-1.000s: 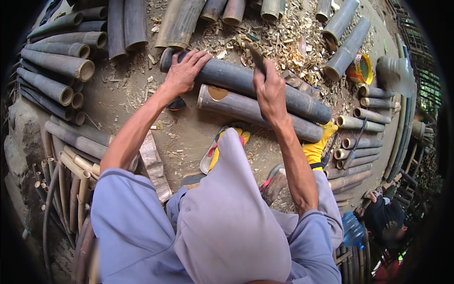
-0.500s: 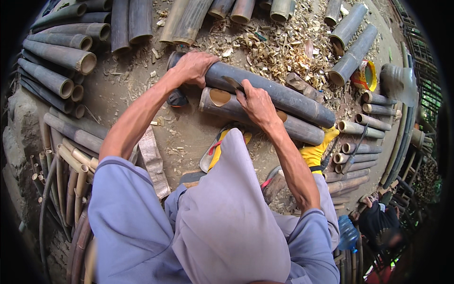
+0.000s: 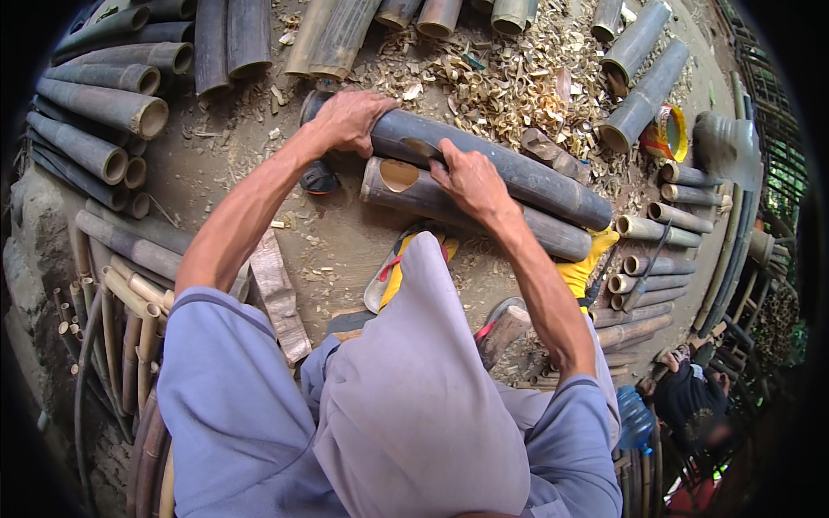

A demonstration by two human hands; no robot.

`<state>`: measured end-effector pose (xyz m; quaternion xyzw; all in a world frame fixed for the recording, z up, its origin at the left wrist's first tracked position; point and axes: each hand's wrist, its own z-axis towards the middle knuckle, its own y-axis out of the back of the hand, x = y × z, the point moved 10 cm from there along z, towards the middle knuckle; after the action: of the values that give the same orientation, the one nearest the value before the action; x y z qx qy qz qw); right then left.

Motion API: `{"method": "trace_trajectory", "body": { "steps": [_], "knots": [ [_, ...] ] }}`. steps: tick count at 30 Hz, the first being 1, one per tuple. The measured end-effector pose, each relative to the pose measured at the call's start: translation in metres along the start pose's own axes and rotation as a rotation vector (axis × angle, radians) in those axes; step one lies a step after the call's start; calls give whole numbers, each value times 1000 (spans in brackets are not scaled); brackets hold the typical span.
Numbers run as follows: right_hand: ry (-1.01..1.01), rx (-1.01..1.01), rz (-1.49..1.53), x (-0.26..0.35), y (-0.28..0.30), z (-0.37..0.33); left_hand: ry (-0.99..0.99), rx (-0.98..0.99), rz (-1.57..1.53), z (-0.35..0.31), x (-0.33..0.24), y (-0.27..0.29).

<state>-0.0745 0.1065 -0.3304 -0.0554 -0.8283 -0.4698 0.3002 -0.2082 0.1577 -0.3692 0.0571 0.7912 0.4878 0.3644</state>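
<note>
A long dark bamboo tube (image 3: 527, 177) lies slanted in front of me, its right end lower and nearer my body. Near its left end my left hand (image 3: 352, 121) is closed around it from above. My right hand (image 3: 471, 183) is closed on a knife (image 3: 421, 148), whose short dark blade rests against the upper tube; its handle is hidden in my fist. Just below and alongside lies a second bamboo tube (image 3: 544, 231) with an oval hole cut near its left end. Part of this tube is hidden by my right hand and forearm.
Bamboo tubes (image 3: 108, 108) are stacked at the left, with more at the top and right. Pale wood shavings (image 3: 509, 95) cover the ground beyond the tube. A yellow-rimmed container (image 3: 665, 134) stands at the right. My yellow-covered foot (image 3: 587, 259) is by the tubes' right end. Another person (image 3: 691, 397) sits lower right.
The knife blade lies flatter along the upper tube, and my right hand has shifted slightly. My left hand keeps its hold near the tube's left end.
</note>
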Motion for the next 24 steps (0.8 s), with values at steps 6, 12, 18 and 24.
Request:
{"method": "trace_trajectory", "body": {
  "steps": [6,12,18,24],
  "knots": [
    [-219,-524,148,-52,108,21,-21,-31,-16,2,-2,3],
    [-87,-744,271,-45,197,-70,33,17,7,5,-5,5],
    [-164,-587,22,-133,154,-155,36,44,77,10,-27,-1],
    [-209,-382,-83,-177,89,-196,-143,-137,-66,56,-157,-21]
  ]
}}
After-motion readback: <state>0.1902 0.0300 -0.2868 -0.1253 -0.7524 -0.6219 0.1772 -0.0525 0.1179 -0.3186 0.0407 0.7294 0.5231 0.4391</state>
